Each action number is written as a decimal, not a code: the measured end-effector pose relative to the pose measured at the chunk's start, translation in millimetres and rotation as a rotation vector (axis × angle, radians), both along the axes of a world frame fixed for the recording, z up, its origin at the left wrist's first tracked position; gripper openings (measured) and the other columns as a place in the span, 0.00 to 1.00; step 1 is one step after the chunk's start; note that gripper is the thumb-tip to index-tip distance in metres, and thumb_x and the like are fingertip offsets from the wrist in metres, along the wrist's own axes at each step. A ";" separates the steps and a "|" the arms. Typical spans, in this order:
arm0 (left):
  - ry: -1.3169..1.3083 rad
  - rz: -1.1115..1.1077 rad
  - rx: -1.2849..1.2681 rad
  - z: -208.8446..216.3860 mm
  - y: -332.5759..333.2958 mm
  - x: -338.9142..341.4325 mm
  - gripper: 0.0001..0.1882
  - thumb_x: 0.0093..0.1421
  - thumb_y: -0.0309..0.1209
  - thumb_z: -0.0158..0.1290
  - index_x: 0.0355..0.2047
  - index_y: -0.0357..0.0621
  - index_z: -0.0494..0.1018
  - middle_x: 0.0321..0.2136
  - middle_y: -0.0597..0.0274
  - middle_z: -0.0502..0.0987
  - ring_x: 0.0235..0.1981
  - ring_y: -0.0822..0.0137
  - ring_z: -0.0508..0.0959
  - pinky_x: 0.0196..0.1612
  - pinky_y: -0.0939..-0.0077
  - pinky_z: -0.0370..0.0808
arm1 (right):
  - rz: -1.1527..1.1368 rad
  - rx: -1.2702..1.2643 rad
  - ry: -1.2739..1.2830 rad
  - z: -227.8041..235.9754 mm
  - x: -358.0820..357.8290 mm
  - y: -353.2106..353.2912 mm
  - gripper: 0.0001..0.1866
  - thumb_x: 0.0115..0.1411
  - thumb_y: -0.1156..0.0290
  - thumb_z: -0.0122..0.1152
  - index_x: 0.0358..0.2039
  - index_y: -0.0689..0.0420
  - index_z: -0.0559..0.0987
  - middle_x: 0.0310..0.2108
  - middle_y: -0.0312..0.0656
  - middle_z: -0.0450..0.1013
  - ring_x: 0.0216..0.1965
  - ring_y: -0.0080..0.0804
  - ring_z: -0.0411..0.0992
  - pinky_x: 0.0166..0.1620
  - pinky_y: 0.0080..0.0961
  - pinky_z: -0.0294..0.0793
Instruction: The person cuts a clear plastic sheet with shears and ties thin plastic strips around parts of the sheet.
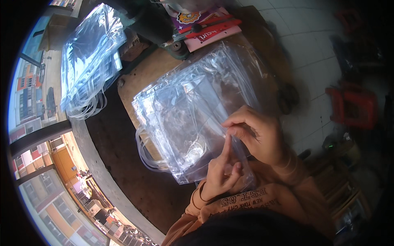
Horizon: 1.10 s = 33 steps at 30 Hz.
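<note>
My left hand (222,177) is low in front of me. Its index finger points up, with the thumb apart and the other fingers curled; I see nothing held in it. Just above and to the right, my right hand (259,132) is closed in a pinch at the tip of that index finger. Whatever is pinched, if anything, is too small to make out. Both hands are at the near right side of a pile of clear plastic bags (184,119). Pale looped handles (148,158) stick out at the pile's left.
The pile lies on a wooden tabletop (141,78). More clear bags (92,61) hang or lie at the far left by the window. A dark machine (147,22) stands behind, beside purple and pink printed packaging (205,37) and a red-handled tool (217,25). A red stool (355,106) stands right.
</note>
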State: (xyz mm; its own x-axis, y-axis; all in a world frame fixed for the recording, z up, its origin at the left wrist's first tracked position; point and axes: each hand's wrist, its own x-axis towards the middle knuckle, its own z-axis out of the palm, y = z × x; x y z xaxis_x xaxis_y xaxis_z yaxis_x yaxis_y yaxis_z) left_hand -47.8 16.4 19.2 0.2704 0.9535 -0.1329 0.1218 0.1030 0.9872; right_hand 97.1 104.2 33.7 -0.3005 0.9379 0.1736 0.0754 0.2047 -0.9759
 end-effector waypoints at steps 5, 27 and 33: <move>0.040 0.024 0.063 5.8 0.8 3.2 0.36 0.52 0.19 0.49 0.60 0.23 0.48 0.19 0.57 0.72 0.19 0.65 0.75 0.26 0.81 0.70 | 0.112 -0.328 0.246 -4.6 4.6 3.5 0.07 0.56 0.80 0.57 0.37 0.66 0.75 0.33 0.41 0.75 0.37 0.23 0.73 0.40 0.17 0.73; -0.197 0.489 0.025 28.8 47.5 0.9 0.18 0.56 0.34 0.54 0.39 0.32 0.64 0.29 0.57 0.70 0.33 0.68 0.72 0.35 0.78 0.71 | 0.109 0.169 -0.119 3.0 -9.1 -10.6 0.06 0.54 0.84 0.52 0.32 0.63 0.66 0.26 0.42 0.66 0.24 0.29 0.68 0.31 0.24 0.69; -0.313 0.432 -0.072 51.2 47.6 8.0 0.07 0.63 0.24 0.44 0.36 0.31 0.66 0.25 0.59 0.72 0.24 0.74 0.73 0.30 0.83 0.71 | 0.323 -0.369 0.406 -4.7 1.8 -8.0 0.03 0.61 0.76 0.46 0.34 0.62 0.65 0.26 0.36 0.66 0.29 0.18 0.65 0.34 0.18 0.65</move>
State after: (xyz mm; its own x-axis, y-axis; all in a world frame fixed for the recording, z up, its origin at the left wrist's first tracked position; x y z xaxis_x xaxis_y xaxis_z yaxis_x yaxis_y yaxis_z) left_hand -39.7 64.0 70.4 -0.1071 0.9783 -0.1775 -0.2459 0.1469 0.9581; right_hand 98.9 96.2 29.0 -0.5566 0.8306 0.0162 -0.3248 -0.1997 -0.9244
